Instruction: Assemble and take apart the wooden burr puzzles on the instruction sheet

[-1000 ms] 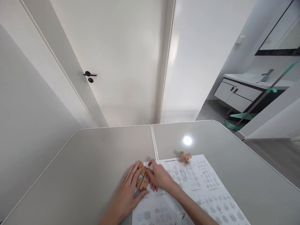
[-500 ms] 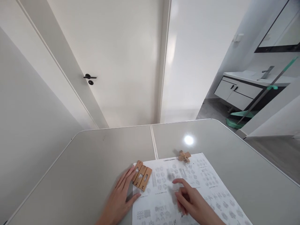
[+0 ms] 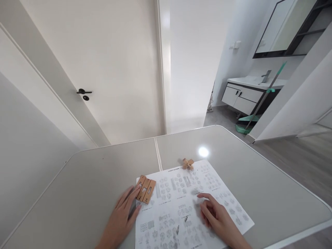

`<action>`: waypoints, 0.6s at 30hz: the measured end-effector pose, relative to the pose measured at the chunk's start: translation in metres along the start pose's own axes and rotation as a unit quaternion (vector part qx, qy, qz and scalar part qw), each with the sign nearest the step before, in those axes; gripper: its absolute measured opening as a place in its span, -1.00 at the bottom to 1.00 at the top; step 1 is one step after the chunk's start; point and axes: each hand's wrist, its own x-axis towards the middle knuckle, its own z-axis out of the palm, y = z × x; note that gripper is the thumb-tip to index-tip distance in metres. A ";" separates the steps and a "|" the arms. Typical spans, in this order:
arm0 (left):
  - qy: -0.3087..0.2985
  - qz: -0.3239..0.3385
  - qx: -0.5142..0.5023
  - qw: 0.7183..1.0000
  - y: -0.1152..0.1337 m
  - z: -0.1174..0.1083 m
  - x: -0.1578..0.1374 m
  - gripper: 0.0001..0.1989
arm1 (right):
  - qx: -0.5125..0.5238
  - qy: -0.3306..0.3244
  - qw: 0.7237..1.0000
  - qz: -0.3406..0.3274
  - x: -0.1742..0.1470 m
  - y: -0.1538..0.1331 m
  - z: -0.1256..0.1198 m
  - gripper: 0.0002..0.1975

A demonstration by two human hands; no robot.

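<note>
My left hand (image 3: 121, 214) lies with fingers spread at the left edge of a printed sheet (image 3: 166, 207), its fingertips on the flat wooden puzzle pieces (image 3: 145, 190). Those pieces lie side by side, with slots cut in them and dark numbers on top. Over the right part of the sheet is my right hand (image 3: 218, 216), index finger stretched out toward the printed diagrams and the other fingers curled, with nothing visible in it. At the sheet's far edge sits a small cross-shaped wooden puzzle (image 3: 188, 164), apart from both hands.
The grey table (image 3: 109, 173) has a pale seam across it and a bright light reflection. Beyond stand a white door (image 3: 121, 69) with a black handle and, at right, a washbasin cabinet (image 3: 242, 97) with a green broom and dustpan (image 3: 243, 128).
The view has turned to the right, so the table and sheet sit further left. My right hand has shifted rightward over the sheet, showing more diagrams; my left hand stays by the wooden pieces.
</note>
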 end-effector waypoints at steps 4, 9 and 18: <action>0.032 0.021 0.007 0.999 0.001 0.001 0.001 -0.44 | -0.051 -0.005 0.998 -0.036 -0.001 0.003 0.001 -0.54; 0.063 0.022 0.015 0.998 0.001 0.001 0.004 -0.39 | -0.074 0.004 0.996 -0.050 -0.002 0.005 0.001 -0.53; 0.058 -0.010 0.012 0.998 0.020 0.011 0.039 -0.29 | -0.090 0.009 0.995 -0.051 0.000 0.003 0.001 -0.59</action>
